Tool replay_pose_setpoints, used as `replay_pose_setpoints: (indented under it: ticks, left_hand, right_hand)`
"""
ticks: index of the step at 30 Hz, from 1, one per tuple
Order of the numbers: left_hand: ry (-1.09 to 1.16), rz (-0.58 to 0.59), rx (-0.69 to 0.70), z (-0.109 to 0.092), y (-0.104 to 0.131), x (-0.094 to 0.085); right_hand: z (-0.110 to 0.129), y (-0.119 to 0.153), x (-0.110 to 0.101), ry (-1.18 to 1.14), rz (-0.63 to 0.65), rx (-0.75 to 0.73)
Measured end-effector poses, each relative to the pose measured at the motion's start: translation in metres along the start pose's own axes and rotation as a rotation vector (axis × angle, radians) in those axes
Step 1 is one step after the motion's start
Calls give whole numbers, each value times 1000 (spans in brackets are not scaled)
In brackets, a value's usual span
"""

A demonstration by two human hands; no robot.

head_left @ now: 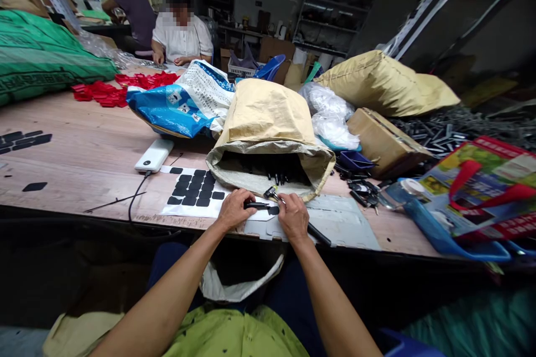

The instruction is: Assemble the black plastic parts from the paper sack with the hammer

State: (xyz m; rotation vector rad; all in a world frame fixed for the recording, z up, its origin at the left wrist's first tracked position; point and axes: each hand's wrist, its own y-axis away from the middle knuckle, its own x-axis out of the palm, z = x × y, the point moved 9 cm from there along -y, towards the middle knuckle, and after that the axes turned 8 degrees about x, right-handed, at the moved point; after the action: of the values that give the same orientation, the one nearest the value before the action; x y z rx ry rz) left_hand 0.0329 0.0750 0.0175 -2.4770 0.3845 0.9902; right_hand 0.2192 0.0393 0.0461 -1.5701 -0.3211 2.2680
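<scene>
My left hand (235, 207) is closed around a slim black part (256, 205) that points to the right over the table's front edge. In my right hand (293, 215) is a small hammer, its metal head (271, 192) showing past my fingers and its black grip (319, 234) sticking out below my palm. Between my hands a small dark piece (273, 210) lies close to my right fingers. Just behind them, a tan sack (268, 111) lies with its mouth facing me and black parts (281, 175) inside. Left of my left hand, flat black pieces (195, 187) cover a white sheet (176, 210).
A white power bank (154, 156) with a black cable stands left. Behind are a blue-white bag (180, 103) and red pieces (104, 95). At right are a brown box (385, 142), a bottle (400, 194) and a colourful bag (481, 189). Two people sit across the table.
</scene>
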Motion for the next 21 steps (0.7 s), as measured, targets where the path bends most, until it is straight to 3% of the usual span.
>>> replay_pose_setpoints:
  ticks: [21]
  left_hand:
    - [6,24,1,3,0,3]
  right_hand:
    - [3,7,3,99,-15,-8]
